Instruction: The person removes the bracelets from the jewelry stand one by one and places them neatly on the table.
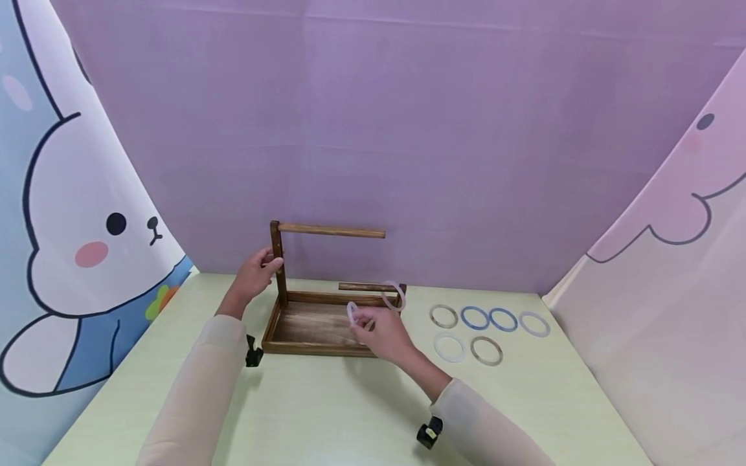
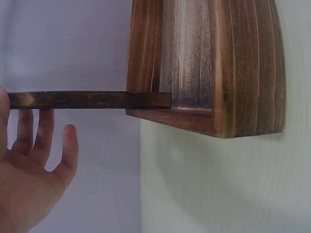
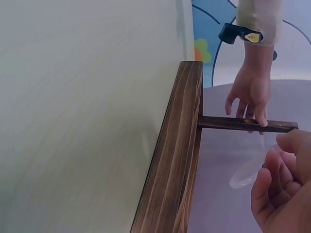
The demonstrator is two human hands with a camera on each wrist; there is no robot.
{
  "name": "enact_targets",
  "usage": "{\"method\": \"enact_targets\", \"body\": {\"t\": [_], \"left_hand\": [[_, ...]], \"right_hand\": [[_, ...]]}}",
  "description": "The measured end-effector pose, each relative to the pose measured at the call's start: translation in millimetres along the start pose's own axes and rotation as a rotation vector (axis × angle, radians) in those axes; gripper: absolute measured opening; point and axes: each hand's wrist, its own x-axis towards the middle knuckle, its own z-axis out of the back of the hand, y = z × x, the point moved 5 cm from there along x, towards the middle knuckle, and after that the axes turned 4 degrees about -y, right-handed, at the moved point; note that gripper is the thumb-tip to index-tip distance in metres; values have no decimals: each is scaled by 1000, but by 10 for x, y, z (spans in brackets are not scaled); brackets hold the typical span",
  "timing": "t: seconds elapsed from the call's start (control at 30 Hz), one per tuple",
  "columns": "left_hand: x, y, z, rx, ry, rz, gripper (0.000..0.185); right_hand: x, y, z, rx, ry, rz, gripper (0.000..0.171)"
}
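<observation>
A dark wooden rack (image 1: 317, 349) has a tray base, a tall post at its left and two horizontal bars. Around the tall post (image 2: 87, 100), my left hand (image 1: 254, 275) holds on with thumb and fingers. My right hand (image 1: 381, 333), above the tray, pinches a pale translucent bangle (image 3: 239, 181) between thumb and fingers. A pale lilac bangle (image 1: 403, 301) hangs on the short lower bar (image 1: 361, 287) at the right. The long upper bar (image 1: 332, 230) carries nothing.
Right of the rack, several bangles lie flat on the pale table (image 1: 303, 414): blue ones (image 1: 475, 326), brownish ones (image 1: 486, 362) and whitish ones (image 1: 449, 359). A purple cloth (image 1: 408, 142) stands behind; printed cloths (image 1: 70, 213) flank the sides.
</observation>
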Motion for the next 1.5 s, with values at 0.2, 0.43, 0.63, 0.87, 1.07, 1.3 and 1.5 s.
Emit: {"method": "enact_targets", "body": {"t": [0.2, 0.43, 0.63, 0.87, 1.07, 1.3, 1.5], "left_hand": [[-4, 7, 4, 4, 5, -2, 67], [2, 35, 9, -5, 13, 6, 69], [14, 62, 16, -6, 8, 4, 65], [17, 58, 22, -12, 7, 4, 65], [22, 58, 8, -2, 4, 14, 65], [22, 59, 8, -10, 5, 11, 65], [19, 48, 10, -12, 10, -5, 66]], "right_hand": [[-52, -51, 52, -36, 1, 12, 11], [-94, -106, 120, -37, 25, 4, 9], [-148, -173, 179, -66, 17, 8, 6], [-209, -282, 291, -70, -8, -16, 8], [-275, -404, 395, -74, -43, -18, 8], [-358, -581, 573, -109, -83, -40, 10], [-421, -742, 749, -101, -133, -100, 14]]}}
